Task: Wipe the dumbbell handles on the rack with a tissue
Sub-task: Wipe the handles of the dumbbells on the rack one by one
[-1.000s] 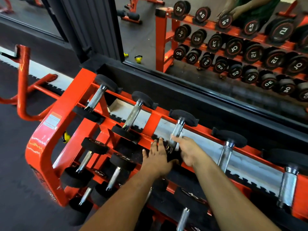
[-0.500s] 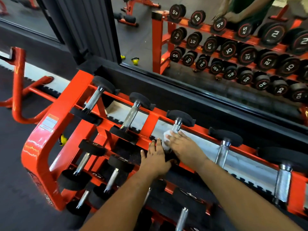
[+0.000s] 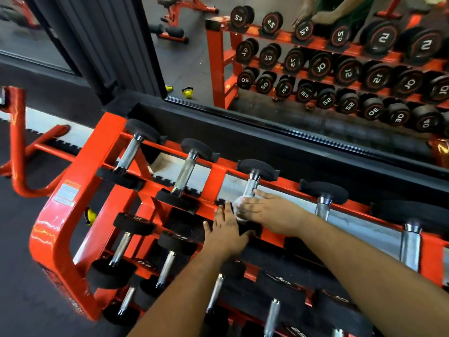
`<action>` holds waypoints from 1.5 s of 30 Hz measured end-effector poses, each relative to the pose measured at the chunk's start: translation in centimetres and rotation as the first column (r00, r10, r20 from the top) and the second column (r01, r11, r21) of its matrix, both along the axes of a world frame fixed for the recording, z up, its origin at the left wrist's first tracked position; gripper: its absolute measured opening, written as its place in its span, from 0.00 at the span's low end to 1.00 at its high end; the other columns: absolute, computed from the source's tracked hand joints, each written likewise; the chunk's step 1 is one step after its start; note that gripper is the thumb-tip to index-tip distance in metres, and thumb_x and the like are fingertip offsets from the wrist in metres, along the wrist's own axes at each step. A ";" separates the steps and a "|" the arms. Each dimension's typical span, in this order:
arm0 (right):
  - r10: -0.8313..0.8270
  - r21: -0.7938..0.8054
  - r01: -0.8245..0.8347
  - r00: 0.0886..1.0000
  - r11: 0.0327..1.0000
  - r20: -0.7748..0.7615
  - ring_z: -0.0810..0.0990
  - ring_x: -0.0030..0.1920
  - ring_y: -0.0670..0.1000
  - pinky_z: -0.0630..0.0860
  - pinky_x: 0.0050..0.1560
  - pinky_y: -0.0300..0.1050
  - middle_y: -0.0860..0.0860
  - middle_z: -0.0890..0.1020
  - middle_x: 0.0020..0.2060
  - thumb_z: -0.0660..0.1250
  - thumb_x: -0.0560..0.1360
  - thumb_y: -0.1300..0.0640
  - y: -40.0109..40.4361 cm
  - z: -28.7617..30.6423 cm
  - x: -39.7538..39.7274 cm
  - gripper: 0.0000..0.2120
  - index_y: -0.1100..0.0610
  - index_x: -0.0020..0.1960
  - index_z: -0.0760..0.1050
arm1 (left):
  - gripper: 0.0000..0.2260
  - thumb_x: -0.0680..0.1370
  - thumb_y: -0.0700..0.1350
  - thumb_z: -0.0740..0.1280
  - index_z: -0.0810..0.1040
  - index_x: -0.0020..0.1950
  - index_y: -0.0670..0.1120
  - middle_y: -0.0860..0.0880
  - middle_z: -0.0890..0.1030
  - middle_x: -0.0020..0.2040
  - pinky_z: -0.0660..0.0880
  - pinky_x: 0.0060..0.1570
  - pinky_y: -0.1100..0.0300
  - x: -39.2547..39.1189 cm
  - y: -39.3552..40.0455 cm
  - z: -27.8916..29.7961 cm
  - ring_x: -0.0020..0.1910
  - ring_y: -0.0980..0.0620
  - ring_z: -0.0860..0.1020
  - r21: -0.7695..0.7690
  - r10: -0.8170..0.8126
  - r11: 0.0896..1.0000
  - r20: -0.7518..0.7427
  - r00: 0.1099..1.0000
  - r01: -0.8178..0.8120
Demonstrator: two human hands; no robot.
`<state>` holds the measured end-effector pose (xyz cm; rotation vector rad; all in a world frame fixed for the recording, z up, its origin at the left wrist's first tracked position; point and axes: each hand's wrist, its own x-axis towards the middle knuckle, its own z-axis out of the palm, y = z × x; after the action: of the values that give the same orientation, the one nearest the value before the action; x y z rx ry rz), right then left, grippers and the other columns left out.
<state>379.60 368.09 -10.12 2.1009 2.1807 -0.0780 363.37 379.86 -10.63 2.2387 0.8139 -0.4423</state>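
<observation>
An orange rack (image 3: pixel 80 181) holds black dumbbells with chrome handles in three tiers. On the top tier, the third dumbbell from the left shows its chrome handle (image 3: pixel 251 186). My right hand (image 3: pixel 269 212) holds a white tissue (image 3: pixel 239 206) wrapped round the lower part of that handle. My left hand (image 3: pixel 227 233) rests flat, fingers straight, on the near black head of the same dumbbell, which is mostly hidden beneath it.
A wall mirror (image 3: pixel 315 69) behind the rack reflects the dumbbell rows and a person's hands. More top-tier handles stand left (image 3: pixel 185 172) and right (image 3: pixel 323 209). An orange frame (image 3: pixel 21 166) stands on the floor to the left. Yellow kettlebells (image 3: pixel 187 92) show in the mirror.
My right hand slid the tissue up the handle from its lower end and has come back down a little. My left hand stayed on the dumbbell head.
</observation>
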 end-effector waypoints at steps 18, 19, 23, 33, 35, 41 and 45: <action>-0.564 0.064 0.769 0.520 0.636 -0.642 0.58 0.77 0.46 0.56 0.75 0.40 0.46 0.58 0.79 0.56 0.83 0.63 1.3 -1.7 -4.9 0.25 0.50 0.79 0.61 | 0.48 0.79 0.65 0.63 0.34 0.82 0.47 0.43 0.41 0.84 0.40 0.79 0.38 0.0 0.1 -0.1 0.83 0.46 0.44 0.012 -0.016 1.000 -0.017 1.000 0.017; -0.557 0.091 0.796 0.494 0.598 -0.668 0.68 0.74 0.48 0.63 0.72 0.40 0.49 0.66 0.77 0.58 0.83 0.61 0.7 -2.0 -6.0 0.23 0.51 0.77 0.66 | 0.48 0.79 0.65 0.63 0.34 0.82 0.47 0.44 0.40 0.84 0.40 0.79 0.38 0.0 0.1 -0.2 0.83 0.46 0.43 0.011 -0.018 1.000 -0.015 1.000 0.018; -0.598 -0.013 0.951 0.183 0.309 -0.780 0.82 0.52 0.50 0.73 0.49 0.38 0.52 0.84 0.54 0.61 0.83 0.59 2.2 -2.5 -6.8 0.18 0.55 0.72 0.74 | 0.47 0.79 0.65 0.63 0.34 0.82 0.46 0.44 0.40 0.84 0.39 0.79 0.38 0.1 0.0 -0.2 0.83 0.47 0.42 0.008 -0.016 1.000 -0.016 1.000 0.016; -0.198 -0.688 0.666 -0.662 0.289 -0.723 0.82 0.48 0.54 0.79 0.56 0.53 0.58 0.85 0.49 0.62 0.79 0.60 4.3 -0.3 -4.9 0.11 0.60 0.59 0.78 | 0.48 0.79 0.65 0.64 0.34 0.82 0.47 0.43 0.41 0.84 0.40 0.79 0.39 0.1 0.1 -0.2 0.83 0.47 0.43 0.016 -0.018 1.000 -0.019 1.000 0.018; 0.010 -0.722 0.625 -0.758 0.296 -0.652 0.83 0.49 0.54 0.78 0.62 0.55 0.58 0.86 0.49 0.64 0.80 0.59 5.3 0.0 -2.9 0.12 0.62 0.60 0.79 | 0.48 0.79 0.66 0.63 0.34 0.82 0.46 0.43 0.41 0.84 0.40 0.79 0.39 0.1 0.1 -0.1 0.83 0.47 0.43 0.016 -0.025 1.000 -0.026 0.999 0.025; -0.148 -0.769 0.546 -0.775 0.332 -0.614 0.85 0.50 0.55 0.81 0.57 0.52 0.57 0.86 0.51 0.72 0.77 0.51 5.1 -0.6 -3.2 0.16 0.59 0.60 0.80 | 0.48 0.79 0.66 0.62 0.33 0.82 0.46 0.43 0.39 0.83 0.38 0.79 0.39 0.0 0.1 0.1 0.82 0.47 0.41 0.005 -0.030 1.000 -0.038 0.999 0.030; 0.030 -0.748 0.567 -0.803 0.344 -0.595 0.84 0.51 0.55 0.80 0.59 0.54 0.56 0.85 0.54 0.75 0.73 0.52 5.9 -0.3 -2.0 0.19 0.60 0.60 0.80 | 0.48 0.79 0.66 0.63 0.34 0.82 0.46 0.43 0.39 0.83 0.38 0.78 0.40 0.1 0.1 0.2 0.83 0.47 0.42 0.005 -0.026 1.000 -0.042 0.999 0.026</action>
<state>377.62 373.95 -10.45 -1.2303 0.3269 0.9829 363.47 380.00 -10.46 2.2538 0.8093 -0.5019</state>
